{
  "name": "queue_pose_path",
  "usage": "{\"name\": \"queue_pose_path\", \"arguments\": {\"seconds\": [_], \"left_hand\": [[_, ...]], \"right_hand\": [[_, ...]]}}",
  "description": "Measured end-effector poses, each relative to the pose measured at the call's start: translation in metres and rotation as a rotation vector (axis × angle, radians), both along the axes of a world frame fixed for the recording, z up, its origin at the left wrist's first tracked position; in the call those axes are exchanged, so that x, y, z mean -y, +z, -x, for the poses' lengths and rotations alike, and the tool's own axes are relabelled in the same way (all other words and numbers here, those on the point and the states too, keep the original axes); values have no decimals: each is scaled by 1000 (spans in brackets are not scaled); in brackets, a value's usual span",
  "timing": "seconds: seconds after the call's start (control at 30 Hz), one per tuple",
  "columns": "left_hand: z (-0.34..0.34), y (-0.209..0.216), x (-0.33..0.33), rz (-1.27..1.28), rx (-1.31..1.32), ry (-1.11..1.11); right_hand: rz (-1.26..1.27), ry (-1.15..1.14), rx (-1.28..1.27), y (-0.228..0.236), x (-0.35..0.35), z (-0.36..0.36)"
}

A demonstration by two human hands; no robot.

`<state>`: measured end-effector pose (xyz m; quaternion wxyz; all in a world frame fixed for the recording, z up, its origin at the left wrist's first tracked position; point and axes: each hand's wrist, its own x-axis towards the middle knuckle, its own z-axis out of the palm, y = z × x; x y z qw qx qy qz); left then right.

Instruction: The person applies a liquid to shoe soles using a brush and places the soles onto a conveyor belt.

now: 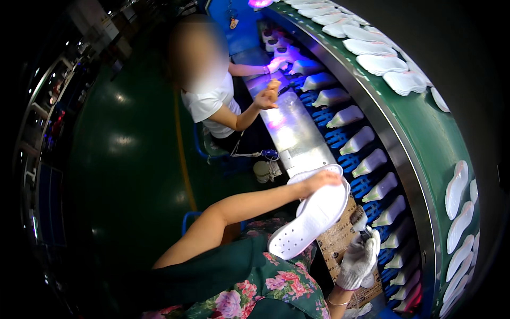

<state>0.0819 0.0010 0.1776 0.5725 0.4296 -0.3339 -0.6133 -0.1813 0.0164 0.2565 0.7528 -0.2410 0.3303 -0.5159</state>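
My bare left hand (320, 182) is closed on the upper end of a white shoe sole (311, 212), which lies tilted over my lap. Small holes dot the sole's near end. Beneath the same hand, the edge of a second white piece (313, 173) shows, partly hidden. My right hand (361, 258), in a pale knitted glove, is closed around a brush (358, 219). Its bristles point away from me, above the cardboard (337, 239) and right of the sole. The glove covers most of the brush handle.
Shoe lasts (357, 140) stand in a row on blue holders to the right. Beyond them a raised green belt (409, 119) carries many white soles. A metal ledge (300, 130) leads to a seated co-worker (215, 109), whose hands are near purple light. A white pot (262, 171) stands below.
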Motion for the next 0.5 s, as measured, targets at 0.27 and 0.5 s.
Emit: {"name": "queue_pose_path", "arguments": {"seconds": [0.27, 0.5], "left_hand": [[59, -15, -79, -327, -728, -200], [71, -21, -97, -142, -1123, -371]], "right_hand": [[1, 196, -22, 0, -12, -19], [84, 123, -221, -11, -9, -24]]}}
